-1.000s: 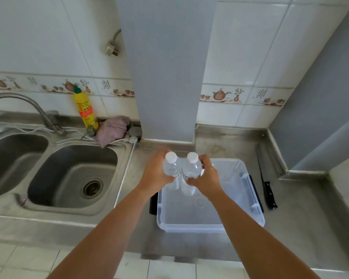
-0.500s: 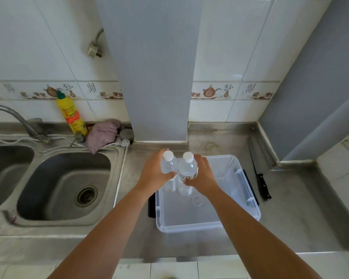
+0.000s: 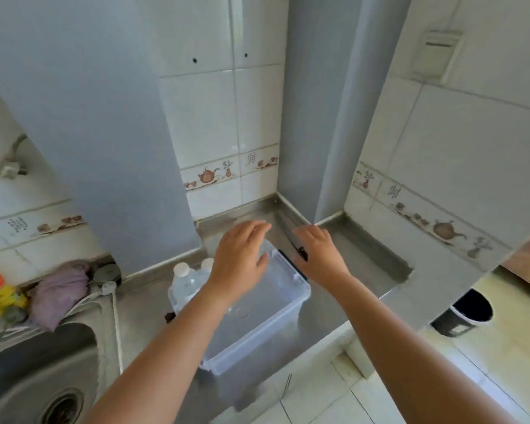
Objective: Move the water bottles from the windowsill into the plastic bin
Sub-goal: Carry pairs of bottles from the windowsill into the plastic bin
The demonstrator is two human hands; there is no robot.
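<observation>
Your 2 bottles (image 3: 186, 281) stand upright, caps up and touching each other, in the bin's (image 3: 300, 296) corner at about 10 o'clock, tucked against the wall there so the rest of the floor stays free for more. The bin sits on the steel bench (image 3: 361, 264), close to the front edge, an easy drop from above.

Your left hand (image 3: 242, 258) hovers over the bin's far side, fingers relaxed and spread, holding nothing. Your right hand (image 3: 320, 255) is just past the rim at 2 o'clock, fingers likewise loose and empty, above a dark knife (image 3: 300, 252) lying beside the bin. No windowsill shows here, so you cannot tell how many bottles remain. Mind that knife when you reach.
</observation>
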